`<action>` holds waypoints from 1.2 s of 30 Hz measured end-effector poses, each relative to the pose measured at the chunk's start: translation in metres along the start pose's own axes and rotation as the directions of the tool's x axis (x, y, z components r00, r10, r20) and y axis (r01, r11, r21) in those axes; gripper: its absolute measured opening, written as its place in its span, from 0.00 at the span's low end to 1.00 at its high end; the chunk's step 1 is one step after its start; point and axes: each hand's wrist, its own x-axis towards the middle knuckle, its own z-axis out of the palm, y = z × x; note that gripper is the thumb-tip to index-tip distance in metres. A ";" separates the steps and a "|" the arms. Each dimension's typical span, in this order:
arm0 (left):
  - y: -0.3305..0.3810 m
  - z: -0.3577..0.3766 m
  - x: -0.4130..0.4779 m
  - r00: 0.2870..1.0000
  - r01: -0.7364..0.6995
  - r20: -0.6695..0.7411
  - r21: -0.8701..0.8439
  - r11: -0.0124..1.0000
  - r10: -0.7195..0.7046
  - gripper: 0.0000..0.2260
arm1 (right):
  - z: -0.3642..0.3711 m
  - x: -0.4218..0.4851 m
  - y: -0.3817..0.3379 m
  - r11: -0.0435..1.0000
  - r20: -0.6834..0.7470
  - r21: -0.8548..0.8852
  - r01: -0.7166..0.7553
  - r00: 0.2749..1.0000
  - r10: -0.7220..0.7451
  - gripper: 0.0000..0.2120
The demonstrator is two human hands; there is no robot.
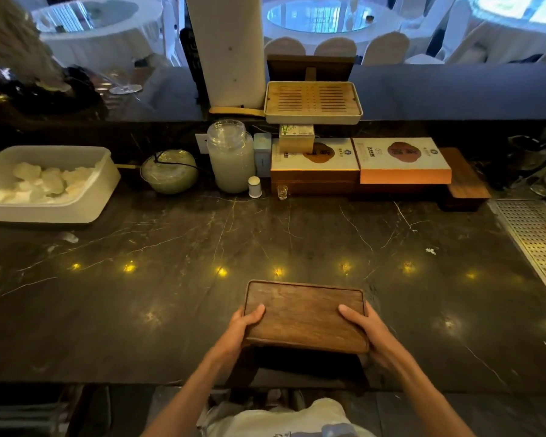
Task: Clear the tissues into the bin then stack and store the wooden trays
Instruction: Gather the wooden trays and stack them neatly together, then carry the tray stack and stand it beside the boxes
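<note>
Left hand point(245, 326) and right hand point(364, 331) clamp the short ends of the wooden tray point(304, 316), thumbs on top, fingers curled underneath out of sight. It sits centred at the near edge of the dark worktop point(171, 279), long axis running left to right, neither hand closer than the other. Whether one tray or a stack, can't tell from here. No tissues visible. Another wooden tray point(464, 178) lies far right by the boxes point(360, 162), so storing likely means a carry forward and right.
</note>
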 end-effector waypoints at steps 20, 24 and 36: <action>-0.021 0.146 -0.062 0.953 -0.055 -0.303 -0.259 0.964 -0.027 0.33 | 0.047 -0.116 0.024 0.963 -0.133 0.175 0.203 0.974 -0.181 0.34; -0.037 0.156 -0.100 0.967 -0.128 -0.230 -0.074 0.989 0.108 0.34 | 0.024 -0.150 0.016 0.970 0.031 -0.037 0.241 0.970 -0.240 0.26; -0.120 0.257 -0.218 0.980 -0.200 0.017 0.098 0.975 0.200 0.39 | -0.046 -0.220 -0.034 0.874 -0.092 -0.281 0.396 0.896 -0.435 0.31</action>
